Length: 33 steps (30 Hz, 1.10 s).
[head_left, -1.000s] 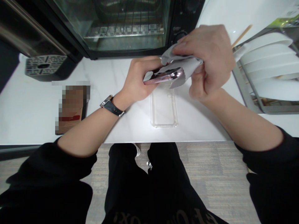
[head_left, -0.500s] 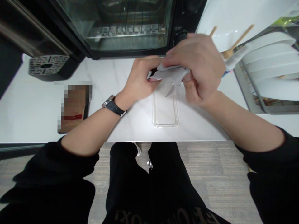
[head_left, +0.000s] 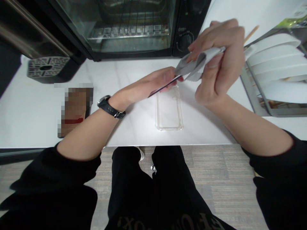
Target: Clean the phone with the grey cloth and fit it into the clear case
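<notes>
My left hand [head_left: 159, 81] holds a thin dark slab, seemingly a phone [head_left: 165, 86], which shows almost edge-on; its faces are mostly hidden. A crumpled light-grey cloth [head_left: 200, 62] is pinched in my right hand [head_left: 222, 60], raised to the right of the slab. The cloth's lower left end touches or overlaps the slab's upper end near my left fingertips. Below both hands a clear phone case [head_left: 169, 111] lies flat on the white counter [head_left: 134, 127], its top end partly covered by my left hand.
A toaster oven [head_left: 134, 35] stands at the back. To the left are a machine's drip tray [head_left: 46, 68] and a flat, pixelated, dark-edged object [head_left: 74, 111]. White dishes [head_left: 278, 67] fill a metal rack [head_left: 259, 92] on the right.
My right hand has moved up and to the right with the cloth, pulling it partly off the slab. My left hand has turned, so the slab's edge now shows.
</notes>
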Motion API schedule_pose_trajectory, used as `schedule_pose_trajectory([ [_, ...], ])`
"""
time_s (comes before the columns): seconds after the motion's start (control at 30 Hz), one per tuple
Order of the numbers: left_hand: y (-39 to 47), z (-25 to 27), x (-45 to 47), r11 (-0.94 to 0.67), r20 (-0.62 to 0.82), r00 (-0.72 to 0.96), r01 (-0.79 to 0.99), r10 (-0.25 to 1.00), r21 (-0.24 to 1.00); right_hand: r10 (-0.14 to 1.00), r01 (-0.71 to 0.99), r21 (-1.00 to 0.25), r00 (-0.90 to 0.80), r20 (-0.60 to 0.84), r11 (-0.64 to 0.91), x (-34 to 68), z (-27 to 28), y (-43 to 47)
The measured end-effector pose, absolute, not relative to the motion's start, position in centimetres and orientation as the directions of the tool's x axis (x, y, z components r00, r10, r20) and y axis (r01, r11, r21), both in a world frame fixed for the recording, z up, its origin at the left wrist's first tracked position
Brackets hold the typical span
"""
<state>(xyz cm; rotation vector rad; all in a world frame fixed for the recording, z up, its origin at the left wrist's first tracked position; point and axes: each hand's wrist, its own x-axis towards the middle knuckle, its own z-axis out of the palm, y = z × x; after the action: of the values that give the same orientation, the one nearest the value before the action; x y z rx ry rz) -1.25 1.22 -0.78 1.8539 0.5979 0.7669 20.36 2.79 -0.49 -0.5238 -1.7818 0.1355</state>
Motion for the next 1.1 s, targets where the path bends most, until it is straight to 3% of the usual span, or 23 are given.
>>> schedule_pose_trajectory([
  [0.03, 1.2, -0.9, -1.0, -0.312, 0.216, 0.691, 0.015, 0.69, 0.95, 0.308, 0.251, -0.271, -0.123, 0.943, 0.929, 20.2, -0.7, 2.8],
  [0.1, 0.9, -0.9, -0.7, -0.167, 0.133, 0.697, -0.019, 0.705, 0.986, 0.258, 0.256, -0.24, -0.039, 0.965, 0.936, 19.7, -1.0, 2.6],
  [0.23, -0.1, -0.5, -0.5, 0.076, -0.013, 0.671, -0.065, 0.741, 0.995, 0.398, 0.234, -0.377, -0.05, 0.916, 0.896, 19.0, -1.1, 1.8],
  [0.4, -1.1, 1.2, -0.3, 0.14, 0.048, 0.571, -0.279, 0.819, 0.95, 0.447, 0.222, -0.428, -0.041, 0.894, 0.876, 18.7, -0.7, 1.2],
  [0.43, -1.3, 1.6, -0.1, 0.211, -0.014, 0.597, -0.262, 0.802, 0.942, 0.463, 0.236, -0.441, -0.041, 0.885, 0.866, 18.7, -0.6, 1.2],
  [0.57, -1.9, 2.3, 0.3, 0.275, -0.032, 0.542, -0.374, 0.84, 0.886, 0.5, 0.256, -0.471, -0.059, 0.864, 0.844, 19.2, -0.4, 1.6],
  [0.8, -1.1, 1.2, 0.6, 0.452, -0.082, 0.614, -0.478, 0.785, 0.753, 0.468, 0.44, -0.33, -0.252, 0.847, 0.835, 20.5, -0.4, 2.5],
  [0.97, -0.7, 0.6, 1.4, 0.416, -0.085, 0.574, -0.475, 0.814, 0.775, 0.566, 0.563, -0.248, -0.505, 0.652, 0.788, 20.5, -0.5, 2.3],
  [1.1, -0.7, 0.7, 2.2, 0.34, -0.135, 0.424, -0.455, 0.895, 0.823, 0.548, 0.54, -0.203, -0.615, 0.568, 0.817, 19.6, -0.6, 1.6],
])
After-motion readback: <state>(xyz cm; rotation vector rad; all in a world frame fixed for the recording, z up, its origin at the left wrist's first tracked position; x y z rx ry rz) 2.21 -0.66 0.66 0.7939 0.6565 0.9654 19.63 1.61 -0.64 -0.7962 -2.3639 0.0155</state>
